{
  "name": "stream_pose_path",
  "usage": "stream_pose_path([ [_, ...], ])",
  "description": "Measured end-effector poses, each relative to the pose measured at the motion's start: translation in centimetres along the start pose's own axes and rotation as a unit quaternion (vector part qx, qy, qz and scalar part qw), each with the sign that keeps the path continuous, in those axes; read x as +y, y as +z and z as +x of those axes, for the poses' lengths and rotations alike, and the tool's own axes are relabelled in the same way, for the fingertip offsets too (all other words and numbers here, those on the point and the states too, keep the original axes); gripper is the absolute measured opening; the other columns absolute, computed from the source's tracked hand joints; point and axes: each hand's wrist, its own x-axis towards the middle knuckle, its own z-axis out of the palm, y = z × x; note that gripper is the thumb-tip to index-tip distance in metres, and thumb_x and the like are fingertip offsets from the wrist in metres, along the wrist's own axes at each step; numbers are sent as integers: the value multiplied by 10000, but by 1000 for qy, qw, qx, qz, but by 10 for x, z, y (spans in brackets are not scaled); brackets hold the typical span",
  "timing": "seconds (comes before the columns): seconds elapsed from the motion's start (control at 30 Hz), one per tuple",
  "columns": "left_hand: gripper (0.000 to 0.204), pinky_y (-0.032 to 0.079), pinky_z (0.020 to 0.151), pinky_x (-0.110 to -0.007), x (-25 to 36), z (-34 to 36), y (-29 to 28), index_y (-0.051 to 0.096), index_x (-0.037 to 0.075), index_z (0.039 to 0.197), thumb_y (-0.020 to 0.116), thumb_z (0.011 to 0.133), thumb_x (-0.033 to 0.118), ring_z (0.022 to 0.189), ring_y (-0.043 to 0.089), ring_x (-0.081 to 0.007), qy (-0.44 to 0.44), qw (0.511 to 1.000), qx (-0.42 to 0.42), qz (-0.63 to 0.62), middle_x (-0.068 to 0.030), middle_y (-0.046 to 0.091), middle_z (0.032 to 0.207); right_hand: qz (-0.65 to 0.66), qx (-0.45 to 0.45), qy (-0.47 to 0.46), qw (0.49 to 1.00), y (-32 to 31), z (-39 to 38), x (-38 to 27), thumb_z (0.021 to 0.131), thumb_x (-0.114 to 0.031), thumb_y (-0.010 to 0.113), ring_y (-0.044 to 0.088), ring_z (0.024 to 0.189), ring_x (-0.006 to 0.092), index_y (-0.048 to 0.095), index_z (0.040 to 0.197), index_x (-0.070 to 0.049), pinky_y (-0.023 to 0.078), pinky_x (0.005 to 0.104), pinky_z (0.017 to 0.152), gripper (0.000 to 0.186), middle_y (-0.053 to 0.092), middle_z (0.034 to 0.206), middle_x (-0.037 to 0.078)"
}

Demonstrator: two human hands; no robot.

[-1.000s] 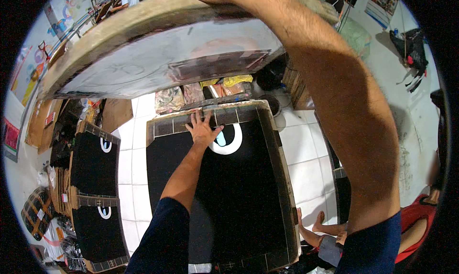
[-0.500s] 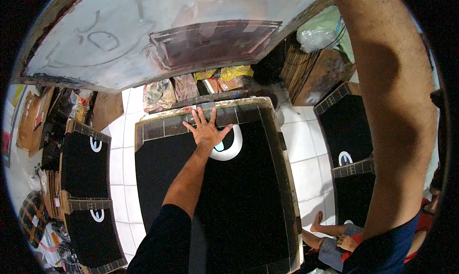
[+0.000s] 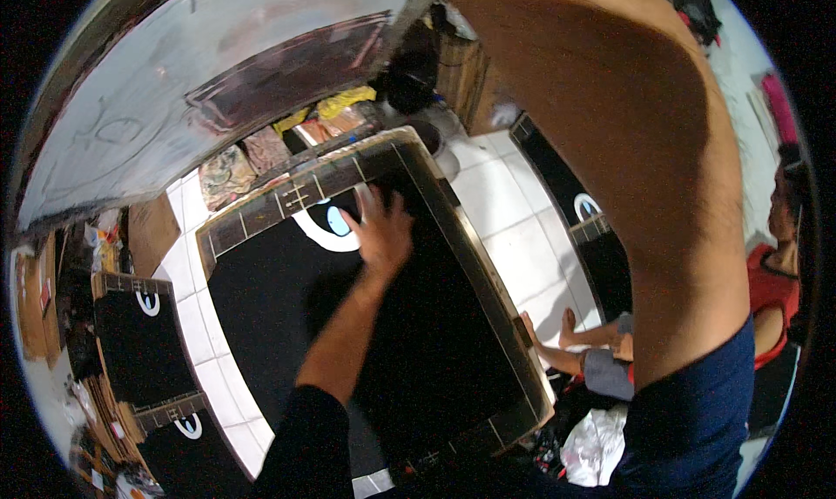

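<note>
My left hand (image 3: 384,233) is over the black fabric (image 3: 440,333) stretched on a bordered board, at the right side of a white-and-pale-blue eye print (image 3: 326,242). Its fingers are spread and slightly bent; whether they touch the cloth is unclear. My right arm (image 3: 662,220) reaches up across the right of the view, with the hand beyond the top edge. A large whitish panel (image 3: 139,98) with faint drawings and a dark frame hangs raised above the board's far end; what holds it is hidden.
Similar black printed boards stand left (image 3: 139,342) and right (image 3: 601,268) on the white tiled floor (image 3: 509,238). Stacked cardboard (image 3: 152,233) and stained cloths (image 3: 226,177) lie beyond. Another person in red (image 3: 766,299) sits at the right, bare legs by my board.
My left hand has slid from the board's top border to the print's right side, its fingers now more bent. My view has turned, and the raised panel and right arm appear shifted.
</note>
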Motion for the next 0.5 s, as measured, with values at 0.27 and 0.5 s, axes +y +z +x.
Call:
stream_pose_path([
  [0.27, 851, -9, 1187, -763, 151, -215, -16, 387, 161, 1601, 474, 963, 717, 1588, 74, -402, 202, 957, -115, -174, -226, 167, 1699, -4, -8, 41, 999, -19, -46, -1, 967, -404, 567, 735, 978, 356, 766, 1088, -131, 573, 508, 864, 359, 758, 1048, 173],
  [0.5, 875, 47, 1203, -732, 153, -209, -5, 418, 133, 1581, 560, 925, 694, 1565, 189, -421, 183, 944, -88, -261, -255, 268, 1664, -1, 6, 71, 997, -36, -91, -24, 953, -422, 594, 740, 948, 360, 770, 1070, -158, 579, 516, 845, 337, 763, 1018, 164],
])
